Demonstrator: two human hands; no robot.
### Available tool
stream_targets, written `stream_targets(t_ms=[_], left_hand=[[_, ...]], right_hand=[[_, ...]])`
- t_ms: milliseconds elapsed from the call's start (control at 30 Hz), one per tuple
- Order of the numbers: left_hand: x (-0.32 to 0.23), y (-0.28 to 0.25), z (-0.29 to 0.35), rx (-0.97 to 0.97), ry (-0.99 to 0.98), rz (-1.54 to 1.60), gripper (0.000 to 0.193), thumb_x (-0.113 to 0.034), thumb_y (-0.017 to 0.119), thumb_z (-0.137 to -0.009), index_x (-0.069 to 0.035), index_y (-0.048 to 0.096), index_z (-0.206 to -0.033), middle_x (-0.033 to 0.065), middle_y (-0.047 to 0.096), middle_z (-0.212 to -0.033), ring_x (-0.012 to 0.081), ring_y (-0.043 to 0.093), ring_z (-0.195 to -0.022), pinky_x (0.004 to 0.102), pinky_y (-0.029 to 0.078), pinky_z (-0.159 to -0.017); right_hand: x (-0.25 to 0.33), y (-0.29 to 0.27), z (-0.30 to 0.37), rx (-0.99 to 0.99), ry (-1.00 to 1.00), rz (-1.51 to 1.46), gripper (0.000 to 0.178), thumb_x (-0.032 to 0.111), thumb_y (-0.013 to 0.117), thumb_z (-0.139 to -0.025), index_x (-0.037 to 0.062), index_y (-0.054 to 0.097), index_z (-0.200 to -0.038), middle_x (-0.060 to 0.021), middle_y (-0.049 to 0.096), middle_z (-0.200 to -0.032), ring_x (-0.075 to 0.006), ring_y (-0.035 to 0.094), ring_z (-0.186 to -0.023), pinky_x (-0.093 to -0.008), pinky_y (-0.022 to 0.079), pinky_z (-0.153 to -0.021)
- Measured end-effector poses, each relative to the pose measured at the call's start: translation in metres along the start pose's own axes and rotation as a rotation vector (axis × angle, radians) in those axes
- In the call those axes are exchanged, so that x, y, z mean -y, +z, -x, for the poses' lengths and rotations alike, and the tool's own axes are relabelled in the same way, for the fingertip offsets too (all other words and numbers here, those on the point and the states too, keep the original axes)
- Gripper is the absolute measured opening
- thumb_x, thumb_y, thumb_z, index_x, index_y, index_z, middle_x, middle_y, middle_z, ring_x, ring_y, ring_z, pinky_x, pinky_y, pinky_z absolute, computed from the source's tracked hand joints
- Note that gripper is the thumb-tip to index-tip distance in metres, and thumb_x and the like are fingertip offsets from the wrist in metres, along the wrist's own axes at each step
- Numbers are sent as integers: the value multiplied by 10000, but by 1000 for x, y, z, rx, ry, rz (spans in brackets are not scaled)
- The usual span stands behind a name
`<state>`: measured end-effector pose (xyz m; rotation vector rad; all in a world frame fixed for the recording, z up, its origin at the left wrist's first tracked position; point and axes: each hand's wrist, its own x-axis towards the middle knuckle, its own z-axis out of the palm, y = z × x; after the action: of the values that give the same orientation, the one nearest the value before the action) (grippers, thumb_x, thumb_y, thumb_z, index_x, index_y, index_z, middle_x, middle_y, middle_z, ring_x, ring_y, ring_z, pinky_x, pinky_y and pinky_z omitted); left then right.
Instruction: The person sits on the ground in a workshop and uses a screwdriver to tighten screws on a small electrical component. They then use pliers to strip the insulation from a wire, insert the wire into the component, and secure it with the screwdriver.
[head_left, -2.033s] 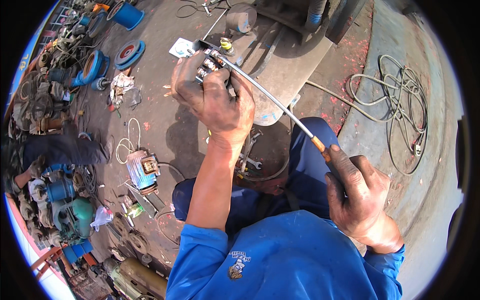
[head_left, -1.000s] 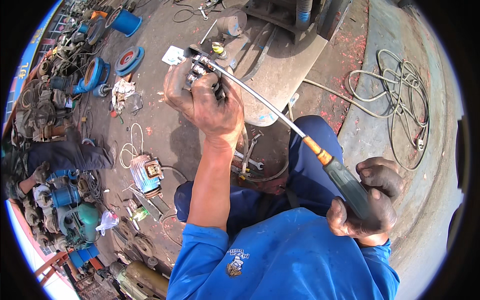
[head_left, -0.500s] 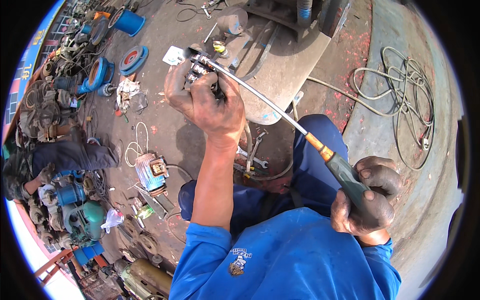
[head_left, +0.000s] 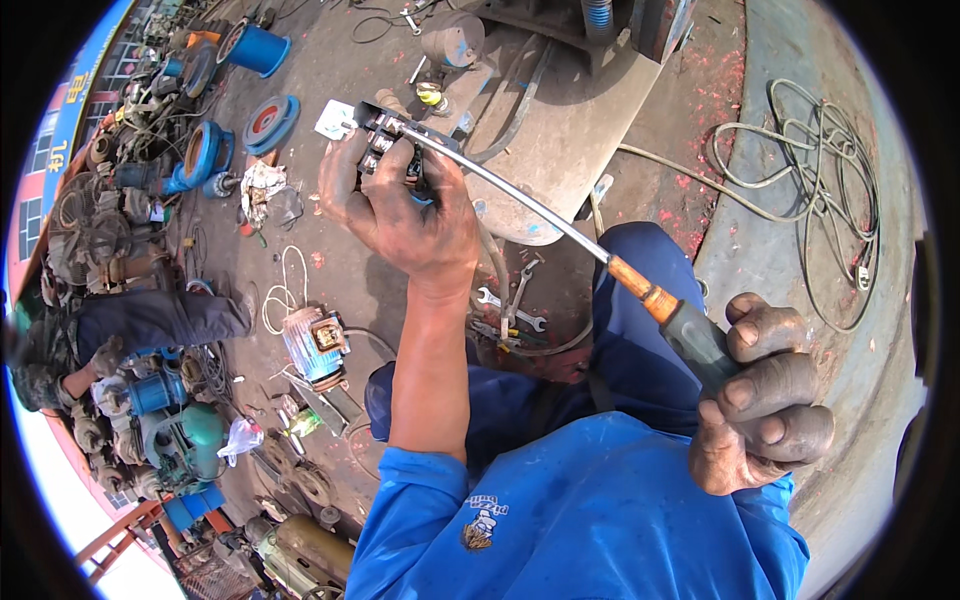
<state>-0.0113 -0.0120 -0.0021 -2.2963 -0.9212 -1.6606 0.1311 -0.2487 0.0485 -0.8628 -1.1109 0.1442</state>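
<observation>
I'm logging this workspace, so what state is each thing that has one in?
Left hand: gripping the black part
Black part: held, metal pieces exposed
Right hand: curled around the screwdriver's handle
Screwdriver: held aslant
Blue motor: terminal box uncovered
Wrenches: lying down
Long cable: loosely coiled

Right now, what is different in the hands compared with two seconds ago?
The right hand has rolled over from knuckles up to curled fingertips up, exposing more of the screwdriver handle. Nothing was let go: the left hand still holds the black part with metal contacts.
</observation>
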Motion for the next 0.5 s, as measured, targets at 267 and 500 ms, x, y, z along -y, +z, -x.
stream_targets(t_ms=[267, 500], left_hand=[[9, 3, 4, -17, 28, 74, 266, 2, 756, -766, -75, 683, -1010, 147, 514, -1259, 366, 509, -1195, 511, 423, -1033], [8, 0, 1, 28, 69, 14, 248, -13, 778, -760, -75, 688, -982, 159, 501, -1290, 374, 505, -1229, 540, 418, -1056]], right_hand=[[1, 1, 17, 61, -112, -33, 262, 105, 650, -968, 205, 582, -1200, 17, 614, -1071, -278, 584, -1043, -537, 507, -1007], [4, -14, 30, -199, -188, 238, 448, 84, 675, -954, 299, 578, -1336, 74, 561, -1135, -205, 501, -1040, -449, 465, -981]])
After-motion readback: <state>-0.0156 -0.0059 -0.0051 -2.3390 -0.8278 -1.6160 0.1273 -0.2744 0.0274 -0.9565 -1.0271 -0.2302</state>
